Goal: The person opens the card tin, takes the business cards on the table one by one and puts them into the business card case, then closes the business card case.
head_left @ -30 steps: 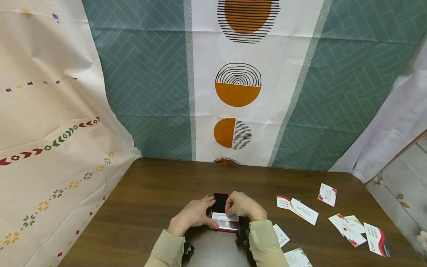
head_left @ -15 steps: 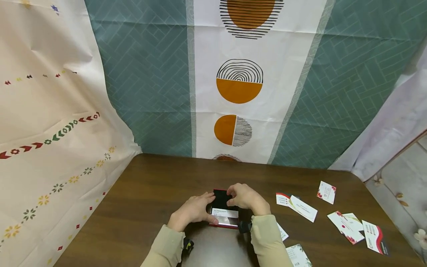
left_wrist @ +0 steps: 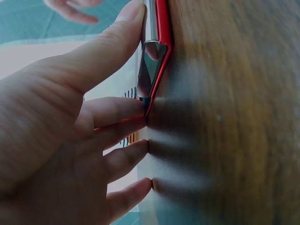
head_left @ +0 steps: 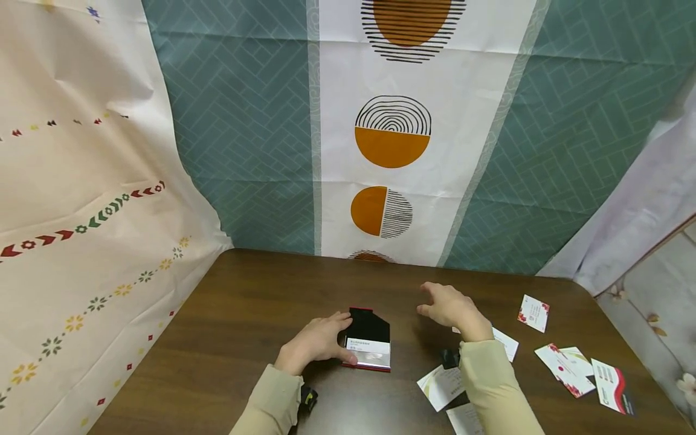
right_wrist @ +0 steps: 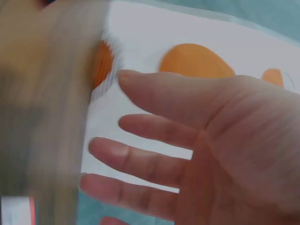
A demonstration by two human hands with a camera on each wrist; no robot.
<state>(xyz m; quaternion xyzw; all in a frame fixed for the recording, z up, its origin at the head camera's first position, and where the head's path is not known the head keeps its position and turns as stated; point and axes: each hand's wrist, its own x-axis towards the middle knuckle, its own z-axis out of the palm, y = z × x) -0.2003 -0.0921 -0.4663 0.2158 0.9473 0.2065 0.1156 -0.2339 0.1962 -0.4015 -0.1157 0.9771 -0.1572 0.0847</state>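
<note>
An open business card case (head_left: pixel 375 328) with a black inside and a red edge lies on the table. A white printed card (head_left: pixel 367 346) sits in its metal-rimmed near part. My left hand (head_left: pixel 312 345) holds the case at its left side, the thumb (left_wrist: pixel 119 37) on the metal edge and the index finger by the hinge. The other left fingertips rest on the tabletop. My right hand (head_left: pixel 454 309) hovers right of the case, fingers spread and holding nothing, near a white card (head_left: pixel 505 344) it partly covers.
Two cards, a white card (head_left: pixel 440 386) and another card (head_left: pixel 463 420), lie by the right forearm. Farther right are a floral card (head_left: pixel 534 313), an overlapping pair (head_left: pixel 562 370) and a red-striped card (head_left: pixel 611 386). Patterned cloths (head_left: pixel 244 151) hang behind and beside the wooden table (head_left: pixel 261 290).
My right hand has left the card in the case, lifted away and moved right toward the loose cards. The left hand stays on the case.
</note>
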